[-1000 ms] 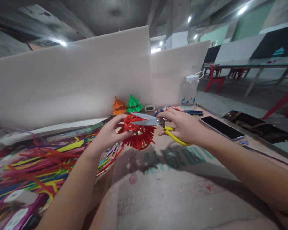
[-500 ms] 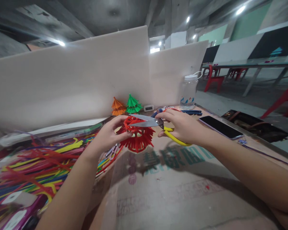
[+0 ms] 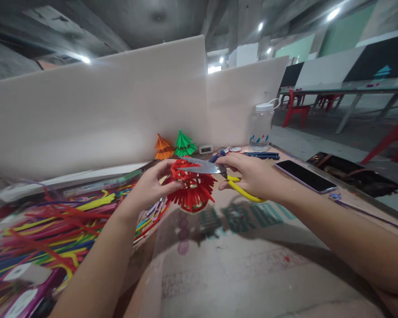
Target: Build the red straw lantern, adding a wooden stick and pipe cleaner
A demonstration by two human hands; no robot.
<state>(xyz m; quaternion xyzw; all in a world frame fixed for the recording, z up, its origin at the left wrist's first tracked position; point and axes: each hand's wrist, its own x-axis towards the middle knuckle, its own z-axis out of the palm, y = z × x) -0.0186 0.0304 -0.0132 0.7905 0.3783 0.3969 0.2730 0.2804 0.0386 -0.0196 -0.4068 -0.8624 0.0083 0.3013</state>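
Note:
My left hand [image 3: 157, 183] is closed on the left side of a red fringed, tiered ornament [image 3: 195, 187], holding it above the table. In my right hand [image 3: 247, 174] is a pair of scissors [image 3: 202, 167] with yellow handles. Their blades point left and are parted, lying across the upper part of the red ornament. Whether they touch a strip there I cannot tell. Behind my hands stand a small orange tiered tree [image 3: 163, 148] and a green one [image 3: 185, 143], shaped like cones with fringed layers.
Many coloured strips [image 3: 63, 221] lie heaped at the left, near a purple and white object [image 3: 33, 287]. At the right are a phone [image 3: 305, 176], a clear bottle [image 3: 261, 126] and dark-handled pliers [image 3: 263, 155]. A small white digital display [image 3: 205, 149] sits by a pale partition [image 3: 119, 106].
The red ornament has tilted slightly in my left hand, showing more of its underside. The scissors have shifted a little, and their blades sit somewhat differently over its top.

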